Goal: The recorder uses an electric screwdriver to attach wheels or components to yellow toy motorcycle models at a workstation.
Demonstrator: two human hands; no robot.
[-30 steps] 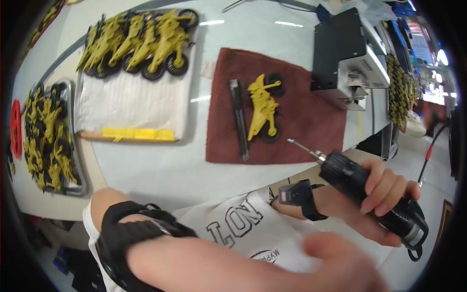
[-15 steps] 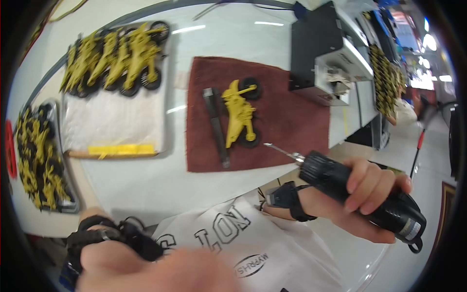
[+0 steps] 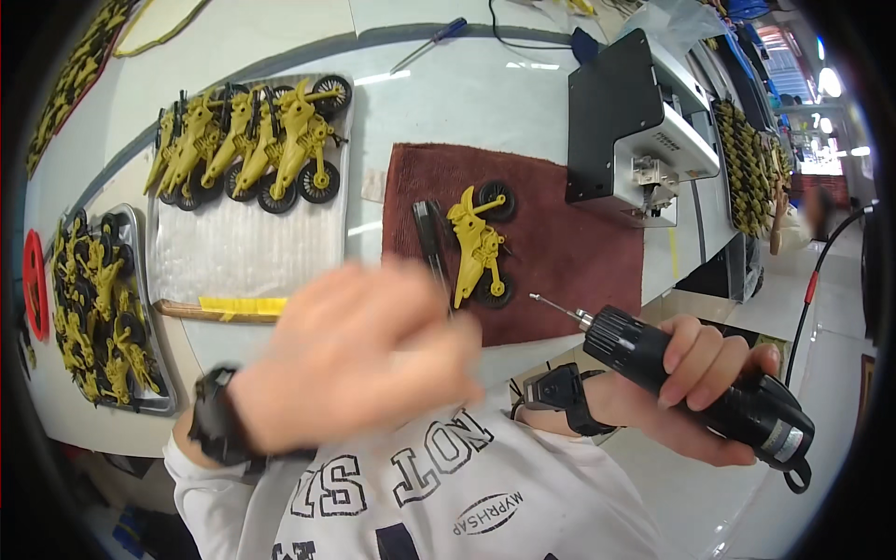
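Observation:
My right hand (image 3: 702, 378) is wrapped round a black electric screwdriver (image 3: 644, 353), its thin metal bit pointing left at the edge of a brown-red cloth (image 3: 579, 247). On the cloth lies a yellow toy motorcycle (image 3: 476, 247) with black wheels, apart from the bit. Just left of the toy is a dark, narrow bar-shaped tool (image 3: 429, 233), its lower end partly hidden. My left hand (image 3: 350, 359) is smeared by motion in front of the table's near edge, close to the cloth's lower left corner. Whether it holds anything cannot be seen.
A white padded tray (image 3: 247, 252) bears a row of similar yellow motorcycles (image 3: 252, 140). Further left, a metal tray (image 3: 168, 397) is heaped with more yellow and black parts. A black and white machine (image 3: 621, 121) stands right of the cloth. A blue-handled screwdriver (image 3: 448, 33) lies at the back.
My left hand has risen from the lower edge to the front of the cloth. The view has shifted slightly, while my right hand keeps its hold on the electric screwdriver.

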